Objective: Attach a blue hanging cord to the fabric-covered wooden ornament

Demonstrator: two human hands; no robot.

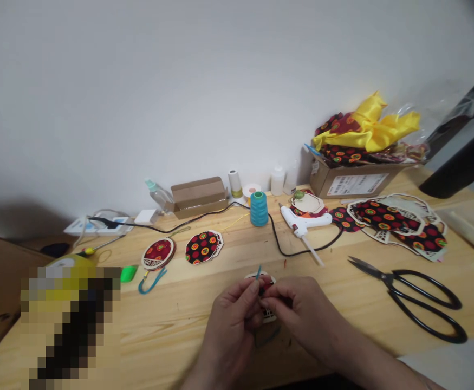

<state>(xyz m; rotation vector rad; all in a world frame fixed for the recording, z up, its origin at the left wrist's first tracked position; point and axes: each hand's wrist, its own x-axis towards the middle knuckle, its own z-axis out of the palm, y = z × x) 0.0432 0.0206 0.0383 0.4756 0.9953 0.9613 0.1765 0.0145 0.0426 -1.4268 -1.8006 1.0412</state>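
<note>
My left hand [233, 314] is closed in a pinch, and a short end of blue cord [259, 270] sticks up from between its thumb and finger. My right hand [304, 309] is closed too, its thumb and fingertips meeting the left fingertips; what they grip is hidden. Behind and below the fingers is a small ornament [270, 314] with a pale cut-out frame and dark red fabric, mostly covered by my hands. Whether it rests on the table or hangs from the fingers, I cannot tell.
Black-handled scissors [391, 280] lie at the right. Behind my hands are a blue thread cone [258, 209] and a white glue gun [304, 221] with a trailing black cable. Fabric ornaments [204, 247] lie left and right. A cardboard box [352, 181] holds fabric.
</note>
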